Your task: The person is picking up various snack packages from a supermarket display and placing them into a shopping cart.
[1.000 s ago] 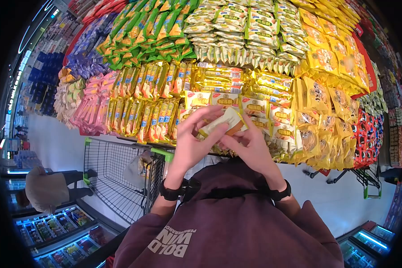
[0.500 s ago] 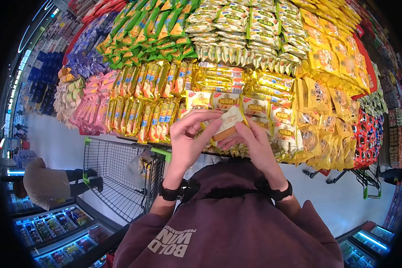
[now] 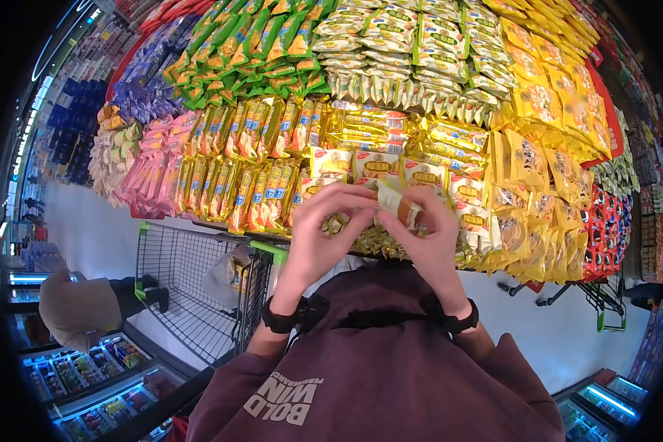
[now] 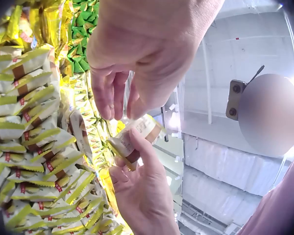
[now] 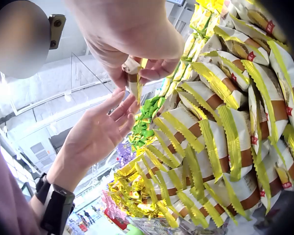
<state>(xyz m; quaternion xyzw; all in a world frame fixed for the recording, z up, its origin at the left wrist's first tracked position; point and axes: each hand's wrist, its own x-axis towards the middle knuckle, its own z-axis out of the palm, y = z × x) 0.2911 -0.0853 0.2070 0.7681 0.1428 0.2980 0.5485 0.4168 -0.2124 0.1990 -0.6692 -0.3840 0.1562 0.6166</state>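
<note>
A small wrapped pastry packet [image 3: 392,197], white with a brown band and yellow-green crimped ends, is held up in front of the chest. My right hand [image 3: 429,221] grips it between thumb and curled fingers. At its other end, my left hand [image 3: 323,230] pinches the edge with thumb and forefinger. In the left wrist view the packet [image 4: 148,128] shows small print on its white face, and the other left fingers hang apart from it. The right wrist view has the packet [image 5: 133,81] partly hidden by the right fingers.
Matching packets [image 3: 423,175] are piled right behind the hands. Gold packets [image 3: 261,188], green packets [image 3: 269,40] and yellow bags [image 3: 523,162] fill the display around them. A shopping cart [image 3: 188,272] with a plastic bag stands at left. Behind it, a person [image 3: 81,309] bends by the freezers.
The packet has turned in my fingers, from its printed face toward the head camera to a more upright, narrower view. My right hand has rotated with it. The person at left has shifted slightly.
</note>
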